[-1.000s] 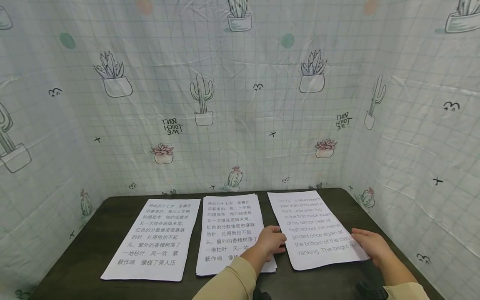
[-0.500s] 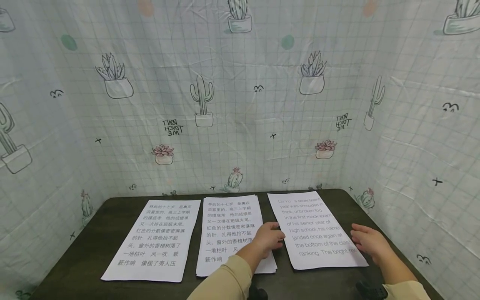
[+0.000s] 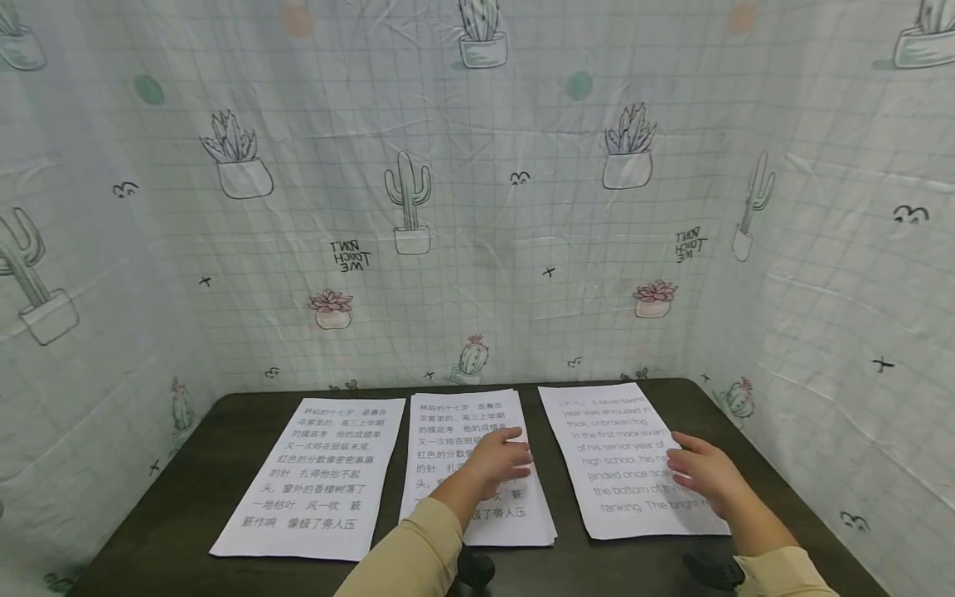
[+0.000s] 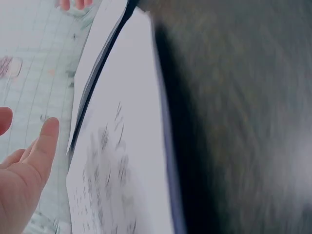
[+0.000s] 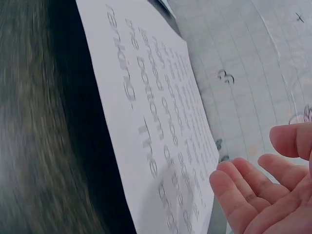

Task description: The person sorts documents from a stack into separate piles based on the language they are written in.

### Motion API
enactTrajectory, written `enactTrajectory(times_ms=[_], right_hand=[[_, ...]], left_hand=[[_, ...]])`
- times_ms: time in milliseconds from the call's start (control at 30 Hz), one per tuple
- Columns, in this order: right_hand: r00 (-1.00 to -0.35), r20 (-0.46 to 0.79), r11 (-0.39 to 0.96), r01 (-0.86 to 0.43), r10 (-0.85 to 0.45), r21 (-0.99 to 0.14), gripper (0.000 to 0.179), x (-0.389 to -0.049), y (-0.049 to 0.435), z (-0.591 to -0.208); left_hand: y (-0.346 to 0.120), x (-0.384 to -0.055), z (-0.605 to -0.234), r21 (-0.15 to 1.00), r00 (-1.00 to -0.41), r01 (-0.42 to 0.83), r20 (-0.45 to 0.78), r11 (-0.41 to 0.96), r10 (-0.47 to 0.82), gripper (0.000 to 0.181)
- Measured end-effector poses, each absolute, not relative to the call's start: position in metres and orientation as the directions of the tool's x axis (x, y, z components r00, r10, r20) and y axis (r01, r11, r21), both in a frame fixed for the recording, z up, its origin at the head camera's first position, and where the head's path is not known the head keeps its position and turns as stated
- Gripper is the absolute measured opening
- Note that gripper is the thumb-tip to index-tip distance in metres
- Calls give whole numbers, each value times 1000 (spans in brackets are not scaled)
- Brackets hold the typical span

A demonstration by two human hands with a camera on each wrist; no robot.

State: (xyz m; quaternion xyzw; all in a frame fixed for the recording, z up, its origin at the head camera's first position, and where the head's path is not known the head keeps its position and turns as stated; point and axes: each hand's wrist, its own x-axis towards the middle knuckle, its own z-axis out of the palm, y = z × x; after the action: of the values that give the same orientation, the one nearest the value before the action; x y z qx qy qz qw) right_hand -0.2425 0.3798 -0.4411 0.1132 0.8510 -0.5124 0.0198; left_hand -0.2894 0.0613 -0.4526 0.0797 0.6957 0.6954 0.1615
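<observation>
Three paper piles lie side by side on a dark table. My left hand (image 3: 494,464) hovers over the middle stack of paper (image 3: 455,423), fingers relaxed and holding nothing; it covers part of the Chinese print. Over the right edge of the English-printed paper (image 3: 597,464) is my right hand (image 3: 705,473), its fingers loosely spread and nothing in them. In the right wrist view, the right hand (image 5: 268,190) shows its palm side beside the printed sheet (image 5: 146,122), with a shadow on the page. The left wrist view has the left hand (image 4: 29,170) next to a paper stack (image 4: 131,97).
A third Chinese-printed paper (image 3: 313,481) lies at the left of the dark table (image 3: 164,497). Behind and on both sides hangs a pale gridded curtain (image 3: 477,207) with cactus drawings. Dark wrist devices (image 3: 475,570) sit by the sleeves.
Both hands have left the edges of the English-printed paper. The left hand has moved left over the middle stack; the right has shifted up and left. The papers stay on the table.
</observation>
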Motion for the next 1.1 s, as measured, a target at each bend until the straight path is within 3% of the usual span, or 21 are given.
enactTrajectory(times_ms=[400,1100], right_hand=[[-979,-162,391,200,127,-898,60,-259,339,-439],[-992,-126,341,118,-1,-932,53,-277,268,-443]], left_hand=[[11,-301,-458,991,-954,-116,-132,72,269,62],[-82,-306,-461,994,-984,-101,-107,44,143,61]])
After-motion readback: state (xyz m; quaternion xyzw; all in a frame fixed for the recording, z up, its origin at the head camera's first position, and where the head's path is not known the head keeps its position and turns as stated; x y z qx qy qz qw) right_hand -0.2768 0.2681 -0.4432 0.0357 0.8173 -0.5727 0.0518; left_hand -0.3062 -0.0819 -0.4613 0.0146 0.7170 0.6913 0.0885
